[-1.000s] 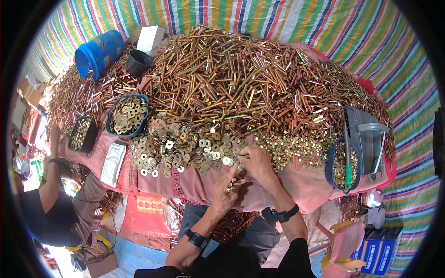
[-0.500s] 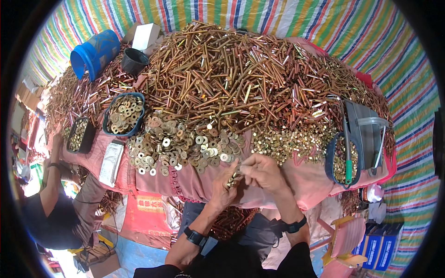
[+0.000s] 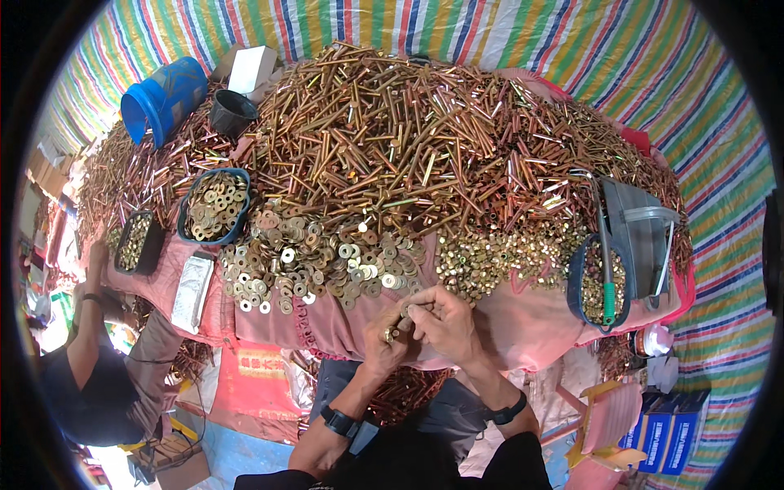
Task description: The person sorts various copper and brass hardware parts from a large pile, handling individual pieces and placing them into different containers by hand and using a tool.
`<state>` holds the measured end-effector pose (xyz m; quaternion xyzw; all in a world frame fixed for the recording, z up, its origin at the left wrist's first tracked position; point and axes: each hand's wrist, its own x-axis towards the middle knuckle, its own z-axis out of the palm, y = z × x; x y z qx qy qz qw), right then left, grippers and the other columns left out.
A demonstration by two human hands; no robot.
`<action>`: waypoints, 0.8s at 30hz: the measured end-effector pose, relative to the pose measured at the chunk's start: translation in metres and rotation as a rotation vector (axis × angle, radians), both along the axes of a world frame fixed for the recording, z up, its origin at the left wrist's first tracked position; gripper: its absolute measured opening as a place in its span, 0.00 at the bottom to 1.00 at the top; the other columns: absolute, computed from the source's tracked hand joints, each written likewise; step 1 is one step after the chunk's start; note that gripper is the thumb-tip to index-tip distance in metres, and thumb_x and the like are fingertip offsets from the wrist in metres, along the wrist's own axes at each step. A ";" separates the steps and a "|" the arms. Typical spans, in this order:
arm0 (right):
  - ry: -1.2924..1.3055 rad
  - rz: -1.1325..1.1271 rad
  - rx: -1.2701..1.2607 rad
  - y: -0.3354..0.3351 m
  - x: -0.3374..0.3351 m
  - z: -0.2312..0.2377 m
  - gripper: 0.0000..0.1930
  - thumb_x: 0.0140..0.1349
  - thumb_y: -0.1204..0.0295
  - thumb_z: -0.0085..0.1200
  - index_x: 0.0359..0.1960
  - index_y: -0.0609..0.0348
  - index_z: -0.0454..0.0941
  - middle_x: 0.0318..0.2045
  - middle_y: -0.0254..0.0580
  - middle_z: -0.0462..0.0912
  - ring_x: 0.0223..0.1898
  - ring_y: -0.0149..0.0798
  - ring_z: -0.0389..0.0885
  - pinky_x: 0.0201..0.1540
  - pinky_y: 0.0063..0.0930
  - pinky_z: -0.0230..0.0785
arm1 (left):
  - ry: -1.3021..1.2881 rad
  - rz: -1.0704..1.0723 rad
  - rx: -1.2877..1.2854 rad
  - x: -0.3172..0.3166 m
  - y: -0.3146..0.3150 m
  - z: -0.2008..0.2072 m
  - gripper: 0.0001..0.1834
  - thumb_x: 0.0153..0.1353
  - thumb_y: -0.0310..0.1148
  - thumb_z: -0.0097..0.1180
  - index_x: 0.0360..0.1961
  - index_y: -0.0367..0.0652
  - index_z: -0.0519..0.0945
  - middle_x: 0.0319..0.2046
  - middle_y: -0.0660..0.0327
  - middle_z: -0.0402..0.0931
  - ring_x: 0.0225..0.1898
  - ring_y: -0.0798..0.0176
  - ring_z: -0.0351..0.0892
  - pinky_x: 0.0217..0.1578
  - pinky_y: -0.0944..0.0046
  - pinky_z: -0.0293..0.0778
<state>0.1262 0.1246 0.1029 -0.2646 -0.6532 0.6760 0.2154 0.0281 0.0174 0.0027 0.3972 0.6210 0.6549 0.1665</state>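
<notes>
My left hand is closed round golden metal bolts, whose ends stick out between the fingers; how many is hard to tell. Close against it, my right hand pinches a small grey washer by the fingertips. Both hands are over the near edge of the pink cloth. Just beyond them lies a spread of loose washers. A pile of small golden nuts is to its right. Behind both rises a big heap of long copper-coloured bolts.
A blue tub of washers and a dark tub of nuts stand left, near a silver packet. At right are another tub of nuts, a green-handled tool and a grey scoop-like container. Another person works at far left.
Both hands have drawn slightly nearer to me and my right hand has shifted left against the left one. A washer now shows clearly at my right fingertips.
</notes>
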 end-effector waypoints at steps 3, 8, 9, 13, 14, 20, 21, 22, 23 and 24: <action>-0.012 -0.040 0.046 -0.007 0.000 -0.001 0.08 0.73 0.74 0.60 0.46 0.68 0.81 0.31 0.37 0.86 0.27 0.23 0.82 0.30 0.19 0.75 | -0.001 0.031 0.026 0.001 0.003 -0.001 0.15 0.73 0.27 0.59 0.57 0.34 0.85 0.49 0.47 0.88 0.48 0.49 0.90 0.50 0.57 0.84; -0.072 -0.039 0.151 -0.012 0.003 0.005 0.09 0.73 0.72 0.61 0.46 0.68 0.81 0.31 0.36 0.86 0.27 0.24 0.83 0.29 0.20 0.75 | 0.042 0.007 -0.013 0.000 0.001 0.000 0.14 0.68 0.24 0.62 0.54 0.36 0.86 0.48 0.49 0.89 0.46 0.51 0.90 0.48 0.57 0.84; -0.053 -0.056 0.105 -0.012 0.002 0.005 0.09 0.73 0.72 0.61 0.46 0.67 0.82 0.31 0.37 0.87 0.28 0.23 0.83 0.29 0.20 0.75 | 0.040 0.005 -0.007 0.001 0.002 0.000 0.14 0.66 0.23 0.63 0.53 0.36 0.86 0.48 0.49 0.89 0.46 0.51 0.90 0.48 0.57 0.84; -0.008 -0.071 0.015 -0.014 0.002 -0.004 0.09 0.73 0.71 0.62 0.45 0.65 0.83 0.32 0.36 0.87 0.28 0.23 0.84 0.29 0.21 0.75 | 0.075 -0.015 0.012 -0.001 0.001 0.002 0.16 0.63 0.21 0.64 0.52 0.36 0.87 0.47 0.50 0.89 0.46 0.51 0.90 0.47 0.57 0.84; -0.007 -0.073 0.005 -0.015 0.003 -0.007 0.09 0.74 0.70 0.62 0.45 0.65 0.83 0.32 0.35 0.87 0.28 0.23 0.84 0.29 0.21 0.76 | 0.088 -0.002 0.024 -0.001 0.001 0.002 0.16 0.63 0.20 0.64 0.52 0.36 0.87 0.47 0.51 0.89 0.46 0.52 0.90 0.47 0.58 0.84; -0.088 -0.355 0.695 0.052 0.011 -0.005 0.06 0.73 0.72 0.60 0.43 0.61 0.85 0.31 0.38 0.84 0.31 0.28 0.80 0.35 0.26 0.75 | 0.097 0.060 0.048 0.001 0.004 -0.001 0.21 0.64 0.17 0.61 0.59 0.37 0.85 0.46 0.52 0.89 0.45 0.54 0.90 0.47 0.59 0.84; -0.204 -0.404 0.888 0.077 0.011 -0.002 0.06 0.70 0.72 0.61 0.38 0.63 0.86 0.30 0.44 0.85 0.30 0.35 0.83 0.37 0.32 0.76 | 0.073 0.064 0.017 0.002 0.004 -0.002 0.23 0.64 0.17 0.60 0.61 0.37 0.84 0.45 0.51 0.89 0.45 0.54 0.90 0.47 0.59 0.84; -0.250 -0.459 1.034 0.102 0.008 -0.001 0.08 0.69 0.70 0.63 0.36 0.65 0.86 0.30 0.52 0.85 0.29 0.44 0.85 0.36 0.38 0.77 | 0.086 0.075 0.011 0.003 0.004 -0.003 0.25 0.64 0.16 0.60 0.63 0.38 0.83 0.45 0.52 0.89 0.44 0.55 0.90 0.46 0.60 0.84; -0.469 -0.464 1.055 0.121 0.005 -0.001 0.10 0.67 0.68 0.66 0.37 0.65 0.87 0.31 0.56 0.87 0.29 0.53 0.86 0.35 0.45 0.77 | 0.101 0.092 0.009 0.003 0.005 -0.004 0.27 0.64 0.16 0.60 0.65 0.39 0.81 0.44 0.52 0.89 0.43 0.56 0.90 0.46 0.61 0.84; -0.575 -0.464 1.138 0.138 0.000 -0.003 0.14 0.65 0.62 0.68 0.34 0.64 0.87 0.32 0.59 0.88 0.31 0.58 0.87 0.36 0.51 0.77 | 0.118 0.112 0.006 0.003 0.005 -0.004 0.29 0.64 0.15 0.60 0.67 0.40 0.80 0.44 0.53 0.89 0.42 0.58 0.90 0.45 0.62 0.83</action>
